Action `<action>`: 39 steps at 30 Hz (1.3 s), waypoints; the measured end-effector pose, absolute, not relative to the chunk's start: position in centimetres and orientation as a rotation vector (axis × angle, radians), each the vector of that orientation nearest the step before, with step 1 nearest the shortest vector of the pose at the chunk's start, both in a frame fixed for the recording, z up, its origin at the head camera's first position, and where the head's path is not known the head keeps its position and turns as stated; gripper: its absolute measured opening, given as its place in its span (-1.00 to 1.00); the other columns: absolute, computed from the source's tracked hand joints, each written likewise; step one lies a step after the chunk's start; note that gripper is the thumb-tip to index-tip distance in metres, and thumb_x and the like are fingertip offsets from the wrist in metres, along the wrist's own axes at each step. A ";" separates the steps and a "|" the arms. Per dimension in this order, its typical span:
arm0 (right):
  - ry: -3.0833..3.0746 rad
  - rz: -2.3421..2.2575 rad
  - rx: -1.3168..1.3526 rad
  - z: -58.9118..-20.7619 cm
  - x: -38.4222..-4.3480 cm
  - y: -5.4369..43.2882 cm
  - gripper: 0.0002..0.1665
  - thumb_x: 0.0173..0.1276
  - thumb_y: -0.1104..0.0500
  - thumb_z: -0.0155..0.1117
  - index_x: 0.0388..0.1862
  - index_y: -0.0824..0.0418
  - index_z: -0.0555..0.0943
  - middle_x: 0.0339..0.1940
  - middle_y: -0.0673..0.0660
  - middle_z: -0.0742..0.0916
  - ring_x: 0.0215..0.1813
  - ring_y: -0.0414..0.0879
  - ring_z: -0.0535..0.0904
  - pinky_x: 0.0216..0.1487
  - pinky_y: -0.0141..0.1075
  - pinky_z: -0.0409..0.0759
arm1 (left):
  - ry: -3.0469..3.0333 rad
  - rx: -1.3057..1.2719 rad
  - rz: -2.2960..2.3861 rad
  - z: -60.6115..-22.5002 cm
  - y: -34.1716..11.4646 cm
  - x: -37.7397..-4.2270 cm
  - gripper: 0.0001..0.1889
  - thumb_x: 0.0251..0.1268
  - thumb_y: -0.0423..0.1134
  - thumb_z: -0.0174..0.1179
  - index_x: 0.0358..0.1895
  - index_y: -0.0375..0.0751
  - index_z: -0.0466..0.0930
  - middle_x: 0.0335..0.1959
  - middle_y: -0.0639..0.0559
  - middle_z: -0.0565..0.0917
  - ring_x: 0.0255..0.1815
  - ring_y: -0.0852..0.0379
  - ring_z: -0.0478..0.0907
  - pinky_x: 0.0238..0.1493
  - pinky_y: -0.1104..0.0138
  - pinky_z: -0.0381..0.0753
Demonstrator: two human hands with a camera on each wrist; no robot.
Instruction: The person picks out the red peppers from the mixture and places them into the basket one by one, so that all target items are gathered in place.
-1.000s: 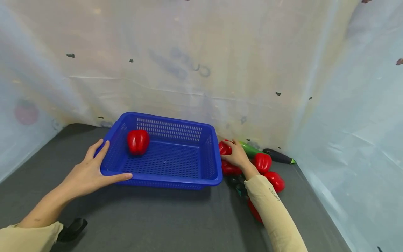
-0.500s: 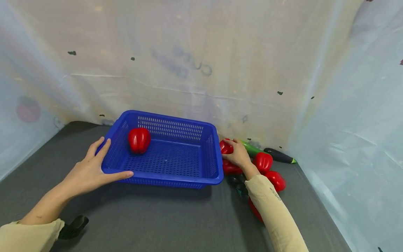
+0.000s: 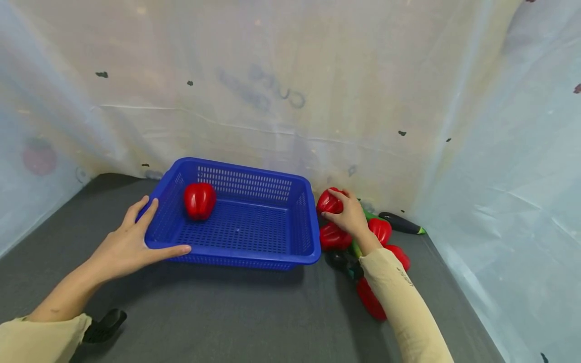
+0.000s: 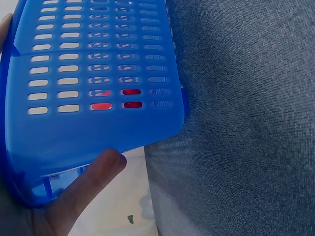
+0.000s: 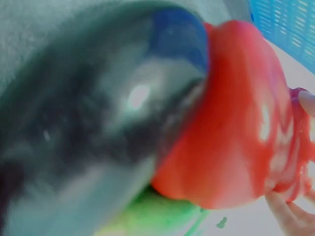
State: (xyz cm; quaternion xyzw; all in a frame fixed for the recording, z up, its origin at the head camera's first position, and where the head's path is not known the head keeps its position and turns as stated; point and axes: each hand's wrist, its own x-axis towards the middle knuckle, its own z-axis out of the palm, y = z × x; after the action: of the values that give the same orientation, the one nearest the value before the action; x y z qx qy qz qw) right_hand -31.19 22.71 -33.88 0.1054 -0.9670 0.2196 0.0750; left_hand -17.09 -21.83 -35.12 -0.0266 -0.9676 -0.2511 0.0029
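Note:
In the head view my left hand holds the front-left corner of the blue basket, its thumb along the front rim and its fingers at the left side. A red bell pepper sits in the basket's left part. Just beyond the basket's right side, my right hand grips another red bell pepper between thumb and fingers. Right below it is a further red bell pepper. The right wrist view shows the gripped pepper at its right edge, behind that nearer pepper and a dark eggplant.
Several more vegetables lie about the right forearm: red bell peppers, a long green vegetable, and a dark eggplant with a green tip. Plastic sheeting hangs behind the grey table and along its sides.
My right hand has shifted slightly right and away from me, taking the gripped bell pepper up from the pile. The left hand and basket have stayed put.

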 end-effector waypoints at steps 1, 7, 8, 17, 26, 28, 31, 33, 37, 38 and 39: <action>-2.892 0.666 0.318 -33.7 -31.2 22.7 -0.19 0.20 0.04 0.39 0.43 0.07 0.34 0.46 0.37 0.26 0.41 0.34 0.23 0.22 0.20 0.42 | -3.036 -0.081 -0.790 -35.1 -21.8 -17.1 0.32 -0.03 0.43 0.22 0.52 -0.29 -0.41 0.49 -0.46 -0.35 0.14 -0.77 0.15 -0.11 -0.40 0.37; -2.855 0.695 0.331 -32.8 -31.1 22.8 -0.19 0.19 0.07 0.41 0.42 0.05 0.35 0.46 0.36 0.26 0.42 0.31 0.22 0.21 0.17 0.45 | -3.042 -0.084 -0.795 -35.0 -21.9 -17.1 0.32 -0.02 0.43 0.22 0.52 -0.29 -0.42 0.49 -0.46 -0.36 0.14 -0.77 0.15 -0.11 -0.41 0.37; -2.849 0.699 0.339 -32.7 -31.1 22.9 -0.20 0.19 0.08 0.41 0.42 0.06 0.35 0.45 0.37 0.27 0.41 0.31 0.23 0.20 0.17 0.46 | -3.041 -0.086 -0.794 -35.1 -21.9 -17.1 0.32 -0.02 0.43 0.22 0.52 -0.29 -0.42 0.49 -0.46 -0.36 0.13 -0.77 0.16 -0.11 -0.40 0.38; -2.780 0.694 0.398 -31.0 -31.5 22.7 -0.21 0.15 0.12 0.43 0.38 0.12 0.40 0.41 0.38 0.31 0.36 0.33 0.28 0.13 0.14 0.52 | -3.043 -0.085 -0.787 -35.2 -21.8 -17.0 0.32 -0.03 0.45 0.21 0.52 -0.28 -0.42 0.50 -0.44 -0.35 0.11 -0.74 0.21 -0.16 -0.35 0.43; -2.750 0.682 0.472 -29.0 -31.6 21.0 -0.20 0.15 0.06 0.44 0.38 0.08 0.40 0.44 0.34 0.31 0.40 0.29 0.25 0.15 0.12 0.52 | -3.047 -0.066 -0.790 -35.1 -21.8 -17.0 0.33 -0.04 0.45 0.21 0.52 -0.27 -0.42 0.49 -0.44 -0.36 0.14 -0.77 0.15 -0.10 -0.41 0.36; -2.762 0.686 0.486 -28.6 -31.6 20.6 -0.19 0.15 0.05 0.43 0.40 0.07 0.39 0.46 0.32 0.29 0.42 0.29 0.23 0.16 0.13 0.50 | -3.047 -0.067 -0.788 -35.1 -21.8 -16.9 0.33 -0.04 0.45 0.21 0.52 -0.28 -0.42 0.49 -0.44 -0.36 0.14 -0.76 0.16 -0.12 -0.40 0.38; -2.762 0.690 0.515 -28.0 -31.6 19.8 -0.19 0.15 0.03 0.43 0.40 0.07 0.38 0.47 0.32 0.28 0.43 0.30 0.22 0.21 0.15 0.45 | -3.042 -0.070 -0.780 -35.1 -21.7 -16.8 0.33 -0.04 0.45 0.21 0.52 -0.28 -0.41 0.50 -0.44 -0.34 0.12 -0.74 0.21 -0.15 -0.36 0.42; -2.752 0.686 0.535 -27.5 -31.7 19.2 -0.19 0.16 0.01 0.42 0.40 0.07 0.39 0.47 0.31 0.29 0.43 0.30 0.22 0.24 0.16 0.41 | -3.038 -0.073 -0.779 -35.1 -21.7 -16.8 0.32 -0.04 0.45 0.21 0.52 -0.27 -0.41 0.50 -0.43 -0.34 0.12 -0.73 0.23 -0.17 -0.33 0.45; -2.737 0.698 0.567 -26.9 -31.9 17.8 -0.19 0.15 -0.02 0.42 0.39 0.06 0.40 0.46 0.30 0.31 0.43 0.28 0.22 0.26 0.16 0.39 | -3.033 -0.076 -0.786 -35.1 -21.7 -16.8 0.32 -0.03 0.45 0.22 0.52 -0.28 -0.41 0.50 -0.43 -0.34 0.11 -0.73 0.23 -0.17 -0.33 0.45; -2.732 0.699 0.576 -26.8 -32.0 17.4 -0.20 0.15 -0.02 0.42 0.39 0.06 0.41 0.46 0.30 0.31 0.43 0.27 0.23 0.26 0.16 0.39 | -3.032 -0.076 -0.788 -35.0 -21.7 -16.8 0.32 -0.03 0.45 0.22 0.52 -0.28 -0.41 0.50 -0.43 -0.34 0.11 -0.73 0.23 -0.16 -0.34 0.44; -2.728 0.703 0.588 -26.7 -32.0 17.0 -0.20 0.15 -0.02 0.43 0.39 0.07 0.41 0.46 0.30 0.32 0.43 0.26 0.23 0.26 0.15 0.39 | -3.031 -0.077 -0.789 -35.0 -21.6 -16.8 0.32 -0.03 0.44 0.22 0.52 -0.28 -0.40 0.50 -0.43 -0.34 0.12 -0.74 0.23 -0.16 -0.35 0.44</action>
State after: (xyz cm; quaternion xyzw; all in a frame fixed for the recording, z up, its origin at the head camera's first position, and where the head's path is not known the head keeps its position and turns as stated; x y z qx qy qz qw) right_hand -32.04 17.00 -26.67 0.2027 -0.9397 0.2422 0.1314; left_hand -16.84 -21.65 -35.02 -0.0245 -0.9674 -0.2519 0.0043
